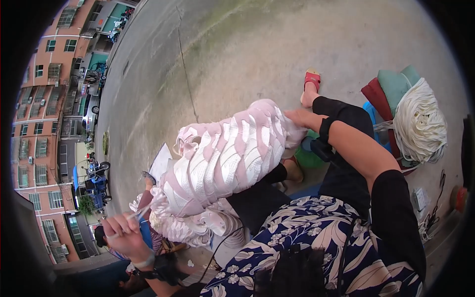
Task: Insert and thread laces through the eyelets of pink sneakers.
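Note:
Across my lap lies a long bundle of pink and white shoe uppers (pixel 225 161), nested in a row. My left hand (pixel 126 237) is closed in a pinch on a thin white cord (pixel 142 212) that runs toward the near left end of the bundle. At the far right end, my right hand (pixel 302 119) is pressed against the bundle with its fingers curled on it; those fingers are partly blurred. More pink and white shoe uppers (pixel 190 227) are heaped below the bundle.
A hank of white cord (pixel 420 123) rests against green and dark red rolls (pixel 396 91) at the right. My foot in a red slipper (pixel 312 77) is on the concrete floor (pixel 257 54). Another person (pixel 148 232) is close at the lower left. Blue three-wheeled vehicle (pixel 96 183) stands farther off.

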A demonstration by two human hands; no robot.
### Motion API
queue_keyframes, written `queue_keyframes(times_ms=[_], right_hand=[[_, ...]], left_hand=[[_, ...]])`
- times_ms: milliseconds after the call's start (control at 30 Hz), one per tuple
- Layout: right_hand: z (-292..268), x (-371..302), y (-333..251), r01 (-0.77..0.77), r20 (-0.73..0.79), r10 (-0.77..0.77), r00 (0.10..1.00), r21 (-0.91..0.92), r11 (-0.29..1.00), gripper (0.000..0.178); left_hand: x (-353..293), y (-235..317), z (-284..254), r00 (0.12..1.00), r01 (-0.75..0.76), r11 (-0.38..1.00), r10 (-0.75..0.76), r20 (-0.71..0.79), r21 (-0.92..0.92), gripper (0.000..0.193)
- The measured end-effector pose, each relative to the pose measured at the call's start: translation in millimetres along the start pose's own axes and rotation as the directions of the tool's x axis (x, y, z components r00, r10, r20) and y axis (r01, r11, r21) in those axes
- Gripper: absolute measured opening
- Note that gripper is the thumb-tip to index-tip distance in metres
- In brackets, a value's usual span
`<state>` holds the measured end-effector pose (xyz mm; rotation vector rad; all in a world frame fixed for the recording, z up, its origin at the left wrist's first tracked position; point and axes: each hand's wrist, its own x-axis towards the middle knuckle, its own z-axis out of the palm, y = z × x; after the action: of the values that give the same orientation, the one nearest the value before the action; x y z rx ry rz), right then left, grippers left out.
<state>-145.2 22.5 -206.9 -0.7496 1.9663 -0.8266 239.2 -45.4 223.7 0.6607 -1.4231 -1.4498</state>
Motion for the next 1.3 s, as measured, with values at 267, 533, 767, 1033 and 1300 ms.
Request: queue_keyframes(times_ms=[267,533,767,1033,1300], right_hand=[[4,-19,-28,-0.001,0.291,-0.040,0.956,0.140,0.990,0.027],[34,-20,-19,-0.062,0.220,0.036,0.975,0.112,0.992,0.032],[28,-28,-19,0.253,-0.016,-0.253,0.967,0.005,0.968,0.030],[40,-10,-16,-0.291,0.619,-0.168,0.767,0.569,0.769,0.032],[39,-34,-41,-0.373,0.502,-0.302,0.810,0.839,0.396,0.034]], left_hand=[[-85,-24,-42,0.926,0.374,0.926,-0.370,-0.070,0.053,0.048],[-144,-52,-114,0.735,0.678,0.715,-0.658,-0.163,0.169,0.039],[-158,-55,-125,0.635,0.766,0.594,-0.756,-0.155,0.246,0.039],[-175,-61,-116,0.572,0.813,0.534,-0.808,-0.143,0.231,0.033],[-169,-101,-99,0.373,0.881,0.322,-0.924,-0.088,0.347,0.047]])
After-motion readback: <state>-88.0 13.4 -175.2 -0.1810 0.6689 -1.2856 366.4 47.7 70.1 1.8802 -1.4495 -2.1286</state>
